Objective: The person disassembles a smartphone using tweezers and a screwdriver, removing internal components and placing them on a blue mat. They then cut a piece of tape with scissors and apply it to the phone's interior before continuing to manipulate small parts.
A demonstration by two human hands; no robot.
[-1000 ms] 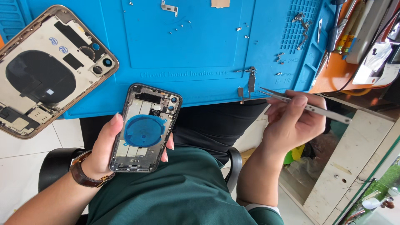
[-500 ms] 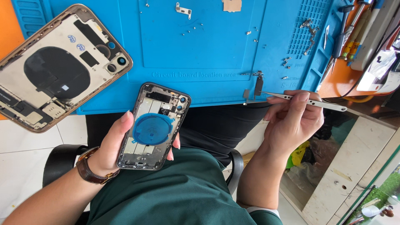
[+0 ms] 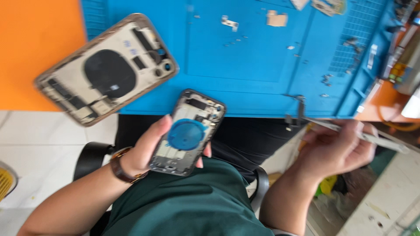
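Two opened phone housings [image 3: 189,133] [image 3: 107,70], one tweezers [image 3: 363,136], one blue mat [image 3: 262,61].

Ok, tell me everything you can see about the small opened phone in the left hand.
The small opened phone is a dark-framed rear housing, screen off, insides facing up. A round blue disc sits at its middle, small dark and metallic parts and camera openings crowd the upper end, and pale plates lie below. It tilts, top toward the blue work mat, held over the lap. The left hand cradles it from beneath, thumb along its left edge, fingertips showing at the right edge. The picture is motion-blurred, so finer parts are unclear.
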